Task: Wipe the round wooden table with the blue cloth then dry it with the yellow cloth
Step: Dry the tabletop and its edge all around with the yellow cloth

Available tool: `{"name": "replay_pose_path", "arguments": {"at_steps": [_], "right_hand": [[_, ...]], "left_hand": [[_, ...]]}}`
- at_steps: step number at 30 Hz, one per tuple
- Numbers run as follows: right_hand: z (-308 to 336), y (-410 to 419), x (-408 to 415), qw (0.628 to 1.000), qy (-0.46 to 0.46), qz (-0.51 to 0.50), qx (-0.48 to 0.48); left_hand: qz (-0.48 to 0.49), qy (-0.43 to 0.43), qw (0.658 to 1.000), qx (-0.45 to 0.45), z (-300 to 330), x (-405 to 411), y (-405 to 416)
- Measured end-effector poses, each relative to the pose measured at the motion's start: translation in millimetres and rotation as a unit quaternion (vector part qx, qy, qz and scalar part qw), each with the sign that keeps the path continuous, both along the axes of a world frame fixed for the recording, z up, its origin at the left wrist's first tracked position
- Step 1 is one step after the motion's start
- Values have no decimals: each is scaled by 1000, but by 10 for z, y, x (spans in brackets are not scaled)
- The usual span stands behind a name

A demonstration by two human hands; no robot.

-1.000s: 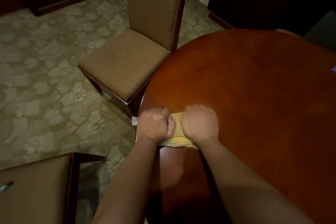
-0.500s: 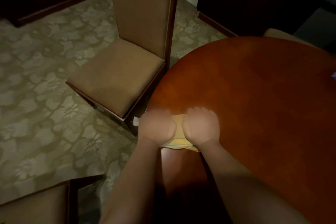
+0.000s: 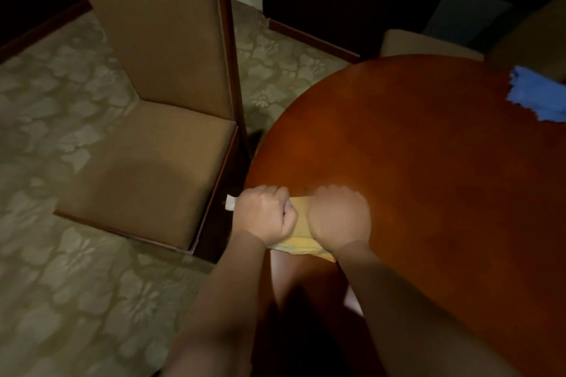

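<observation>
The round wooden table fills the right of the head view. At its left edge lies the yellow cloth, bunched between my two hands. My left hand grips its left end in a fist at the table's rim. My right hand is curled over its right part and presses it onto the wood. A small white tag pokes out left of my left hand. The blue cloth lies on the table's far right edge, apart from both hands.
A tan upholstered chair with a tall back stands close against the table's left side. Another tan seat shows behind the table. Patterned carpet covers the floor to the left. The background is dark.
The view has swung right, bringing the blue cloth into sight and dropping the second chair at lower left out of frame. Both hands stay bunched on the yellow cloth at the table's left edge.
</observation>
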State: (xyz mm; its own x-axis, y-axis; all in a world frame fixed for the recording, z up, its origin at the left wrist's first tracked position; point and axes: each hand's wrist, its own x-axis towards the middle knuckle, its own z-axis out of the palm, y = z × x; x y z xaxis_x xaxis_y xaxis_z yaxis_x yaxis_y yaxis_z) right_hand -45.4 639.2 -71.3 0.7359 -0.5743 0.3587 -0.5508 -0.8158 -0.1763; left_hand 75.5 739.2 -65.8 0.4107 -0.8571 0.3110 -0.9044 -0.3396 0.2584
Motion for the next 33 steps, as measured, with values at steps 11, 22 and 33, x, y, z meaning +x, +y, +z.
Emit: {"name": "replay_pose_path", "arguments": {"at_steps": [11, 22, 33], "right_hand": [[-28, -467, 443, 998, -16, -67, -12], [-28, -705, 664, 990, -24, -139, -19], [-9, -786, 724, 987, -3, -158, -8]], "left_hand": [[-40, -5, 999, -27, -40, 531, -626], [-113, -8, 993, -26, -61, 851, -1059], [-156, 17, 987, 37, 21, 960, -1193]]}}
